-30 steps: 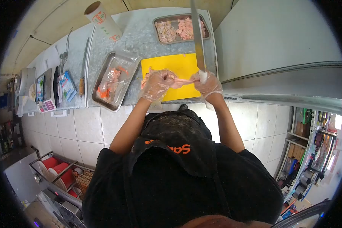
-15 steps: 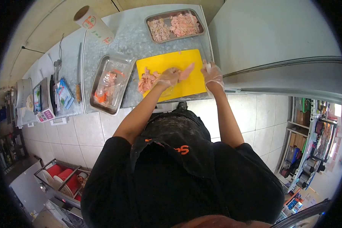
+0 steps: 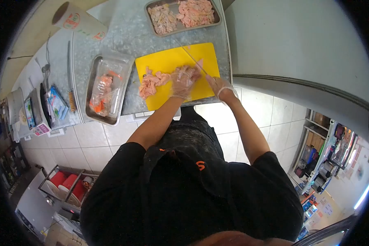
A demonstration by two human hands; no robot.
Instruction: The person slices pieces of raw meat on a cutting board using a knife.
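A yellow cutting board [image 3: 205, 92] lies at the front of the metal table. My left hand [image 3: 183, 81], in a clear plastic glove, is closed over a piece of pale pink raw meat [image 3: 199, 64] on the board. At the board's right edge my right hand [image 3: 221, 87], also gloved, grips a knife [image 3: 190, 56]. Its long thin blade slants away to the upper left, across the meat's exposed end; whether it touches is unclear. Left of my left hand sits a pile of pale pink meat [image 3: 150, 84].
A metal tray [image 3: 163, 34] with two heaps of cut meat stands at the back. Left of the board is another tray [image 3: 121, 100], holding a plastic bag with orange-pink contents. Further left are a paper-like tube [image 3: 80, 22] and a wooden-handled blade [image 3: 71, 101]. A large grey cabinet [image 3: 291, 45] borders the right.
My right hand has come in from beside the board, and the knife's blade now lies over the meat. My left hand stays on the meat. The whole view has shifted slightly.
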